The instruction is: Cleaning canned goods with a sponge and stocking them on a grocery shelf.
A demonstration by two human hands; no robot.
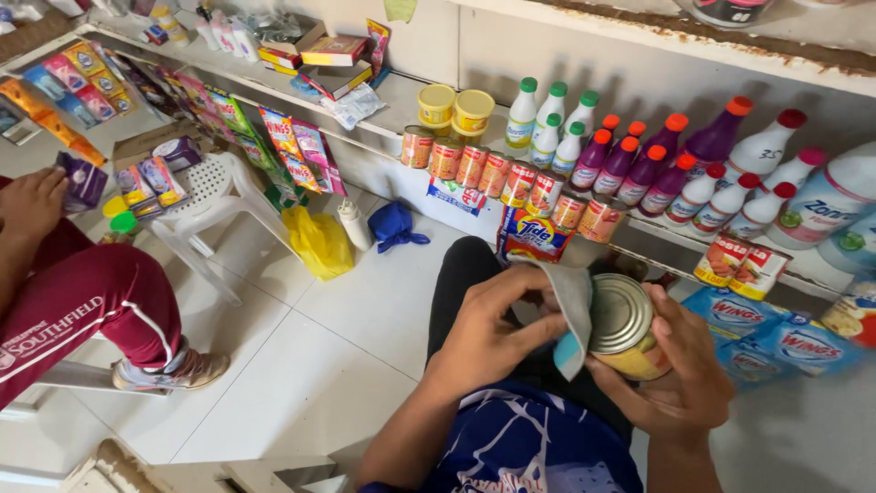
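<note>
- Looking down, I see my right hand [680,374] wrapped around a tin can [625,329], closed on its side from below, so the shiny flat end faces up toward me.
- My left hand [488,333] is closed on a grey cloth [573,306], pinching it with the fingers. The cloth lies against the edge of the can's shiny end, I think so it can rub the metal.
- I hold the can in front of my chest, above my dark trouser leg [465,269], not on the shelf. Held that way, it can be turned easily.
- More cans [497,173] stand in a row at the front edge of the low shelf [383,114], side by side, with their pictures facing out so people can see them.
- Behind them stand green-capped bottles [547,123] and purple bottles with orange caps [639,164], each kind kept together.
- Two yellow tubs [456,110] sit stacked on top of the cans at the left end of the row.
- Blue bags [757,333] lie on the floor under the shelf, just to the right of my hand.
- A white plastic chair [214,196] stands on the tiled floor [301,365], with small boxes [146,183] on its seat.
- A yellow bag [319,242], a white bottle [354,224] and a blue cloth [394,226] rest on the floor against the wall.
- Another person in red trousers [91,306] sits at the left, one hand [32,201] next to a purple box [84,181].
</note>
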